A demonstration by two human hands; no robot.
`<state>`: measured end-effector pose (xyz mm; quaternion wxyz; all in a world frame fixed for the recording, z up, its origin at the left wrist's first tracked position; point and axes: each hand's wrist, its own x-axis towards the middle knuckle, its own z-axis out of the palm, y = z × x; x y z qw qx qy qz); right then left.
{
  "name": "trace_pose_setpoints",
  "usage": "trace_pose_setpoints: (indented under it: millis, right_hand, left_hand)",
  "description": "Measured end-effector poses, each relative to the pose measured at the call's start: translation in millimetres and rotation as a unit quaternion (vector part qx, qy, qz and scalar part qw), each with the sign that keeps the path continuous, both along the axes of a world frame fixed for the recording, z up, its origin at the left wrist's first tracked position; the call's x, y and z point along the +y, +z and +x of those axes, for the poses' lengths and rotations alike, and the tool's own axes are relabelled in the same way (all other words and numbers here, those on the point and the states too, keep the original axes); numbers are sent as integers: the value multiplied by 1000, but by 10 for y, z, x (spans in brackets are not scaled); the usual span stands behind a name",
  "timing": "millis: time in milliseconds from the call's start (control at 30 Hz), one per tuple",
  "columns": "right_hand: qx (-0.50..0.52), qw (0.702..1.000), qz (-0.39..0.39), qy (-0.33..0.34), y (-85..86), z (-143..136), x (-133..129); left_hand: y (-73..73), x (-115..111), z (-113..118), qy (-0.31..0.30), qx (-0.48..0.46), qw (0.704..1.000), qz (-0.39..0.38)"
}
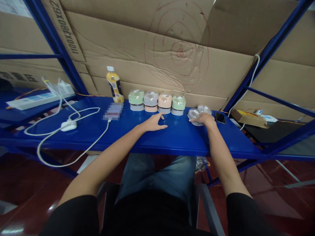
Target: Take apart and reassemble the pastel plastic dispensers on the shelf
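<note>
Right hand grasps a grey container, left hand released near 4 container stacks.

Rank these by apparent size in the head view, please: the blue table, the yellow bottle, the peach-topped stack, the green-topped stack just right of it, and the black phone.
1. Blue table
2. Yellow bottle
3. Peach-topped stack and green-topped stack: too alike to rank
4. Black phone

Right hand right over the pale-grey, clear-lidded containers, covering part of them; where its fingers meet them is hidden! Pixelation blurs the flat device on the white cable; print on the yellow plastic bottle is too small; black fabric sleeves leave the bottom edge.
</note>
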<state>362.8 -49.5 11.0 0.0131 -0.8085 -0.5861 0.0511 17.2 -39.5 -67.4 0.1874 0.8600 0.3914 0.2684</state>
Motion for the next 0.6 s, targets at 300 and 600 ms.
trace_pose_setpoints:
  millis: [300,600]
  right_hand:
    - [4,991,134,5,-158,-96,116]
    - [-44,908,301,287,-285,-673,348]
  left_hand:
    - [-27,46,5,-3,-3,1000,4]
    - [-96,109,17,-9,-30,999,19]
